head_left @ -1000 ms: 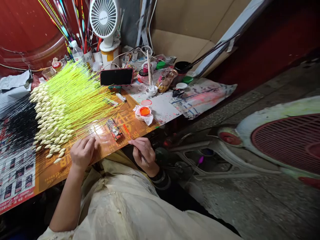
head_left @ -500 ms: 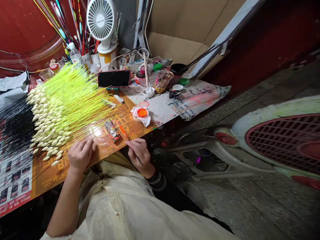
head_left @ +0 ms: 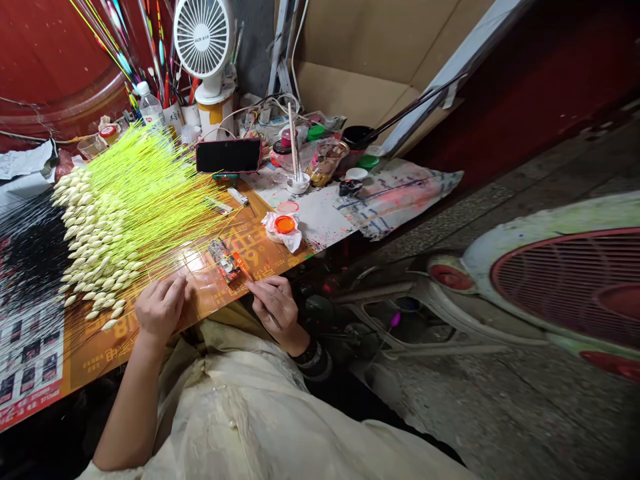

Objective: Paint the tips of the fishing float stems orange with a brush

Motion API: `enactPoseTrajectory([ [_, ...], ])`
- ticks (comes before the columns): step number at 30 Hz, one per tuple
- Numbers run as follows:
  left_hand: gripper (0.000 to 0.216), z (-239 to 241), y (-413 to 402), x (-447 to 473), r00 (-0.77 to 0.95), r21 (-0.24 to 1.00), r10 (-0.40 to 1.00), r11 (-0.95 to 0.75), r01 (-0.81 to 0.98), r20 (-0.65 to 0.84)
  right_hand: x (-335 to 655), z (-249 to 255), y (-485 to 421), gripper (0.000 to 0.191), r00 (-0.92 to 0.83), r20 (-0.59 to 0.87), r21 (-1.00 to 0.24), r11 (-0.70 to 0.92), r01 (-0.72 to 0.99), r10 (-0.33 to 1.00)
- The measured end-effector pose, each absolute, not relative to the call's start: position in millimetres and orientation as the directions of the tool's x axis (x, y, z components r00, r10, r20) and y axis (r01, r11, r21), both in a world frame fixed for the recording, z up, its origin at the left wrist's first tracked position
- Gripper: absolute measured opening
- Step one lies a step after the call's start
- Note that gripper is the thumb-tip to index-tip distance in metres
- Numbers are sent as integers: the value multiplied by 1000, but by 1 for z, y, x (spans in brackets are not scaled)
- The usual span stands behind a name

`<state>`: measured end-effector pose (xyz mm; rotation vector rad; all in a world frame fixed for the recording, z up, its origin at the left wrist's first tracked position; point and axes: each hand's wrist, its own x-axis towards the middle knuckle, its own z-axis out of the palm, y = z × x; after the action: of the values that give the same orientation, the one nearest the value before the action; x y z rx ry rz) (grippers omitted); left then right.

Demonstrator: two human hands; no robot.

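Orange covers the front end of a slim brush (head_left: 243, 266), which the right hand (head_left: 275, 303) pinches between thumb and fingertips, the other fingers folded in and the handle running back through the palm. The brush points forward and to the left from this hand, toward the space ahead of the two hands. Its coloured end lies at the right side of a paint-stained block (head_left: 225, 261); whether the two touch cannot be told. The left hand (head_left: 160, 307) is near the front edge of the table (head_left: 210, 297), fingers curled and thumb close to the forefinger; whether it grips anything thin cannot be told. The block sits ahead of and between the hands, nearer the right one. Farther forward, on the right hand's side, an open pot of orange paint (head_left: 285, 225) rests in crumpled tissue (head_left: 296, 241). Beyond the left hand and to its left, pale bulbs (head_left: 97, 247) lie heaped in rows, with yellow-green stems (head_left: 150, 187) fanning away from the person. A phone (head_left: 229, 156) leans upright behind the block, and a small white fan (head_left: 203, 40) stands farther back.
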<state>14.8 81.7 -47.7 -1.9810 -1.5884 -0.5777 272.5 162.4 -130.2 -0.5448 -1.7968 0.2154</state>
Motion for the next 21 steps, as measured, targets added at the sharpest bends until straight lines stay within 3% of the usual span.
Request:
enactPoseTrajectory([
  [21,22,-51,82,14,218,-148,751,-161,976,624,275,-137,163,50,-241,833,-450,863,230,498],
])
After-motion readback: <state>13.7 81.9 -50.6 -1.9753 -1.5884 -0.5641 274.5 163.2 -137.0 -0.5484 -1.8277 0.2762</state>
